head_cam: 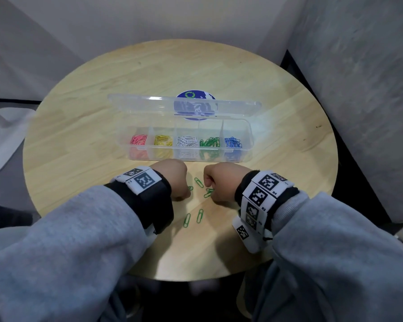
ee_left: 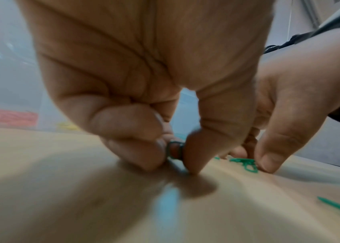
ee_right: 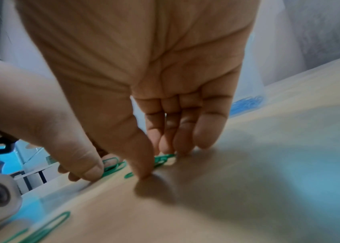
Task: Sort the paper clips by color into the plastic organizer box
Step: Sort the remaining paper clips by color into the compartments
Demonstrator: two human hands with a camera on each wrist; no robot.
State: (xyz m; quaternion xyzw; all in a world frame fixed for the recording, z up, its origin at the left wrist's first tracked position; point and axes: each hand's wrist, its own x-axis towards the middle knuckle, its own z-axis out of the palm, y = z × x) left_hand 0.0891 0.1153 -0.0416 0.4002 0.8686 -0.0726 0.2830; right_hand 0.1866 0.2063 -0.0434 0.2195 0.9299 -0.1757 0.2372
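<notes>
A clear plastic organizer box (head_cam: 250, 140) lies open on the round wooden table (head_cam: 79, 135), its lid (head_cam: 137, 105) folded back. Its five compartments hold pink (head_cam: 139, 139), yellow (head_cam: 163, 140), white (head_cam: 187, 141), green (head_cam: 209, 142) and blue (head_cam: 232, 142) clips. Several loose green clips (head_cam: 187, 220) lie in front of the box. My left hand (head_cam: 186, 192) pinches one green clip (ee_left: 175, 145) between thumb and forefinger, at the table surface. My right hand (head_cam: 208, 184) has straight fingers pointing down, their tips and the thumb touching green clips (ee_right: 164, 159) flat on the wood.
A round blue sticker (head_cam: 194, 95) shows behind the lid. Grey fabric walls close in behind and to the right (head_cam: 358, 89), and a white object (head_cam: 5, 135) sits off the table's left edge. Bare wood lies left and right of the hands.
</notes>
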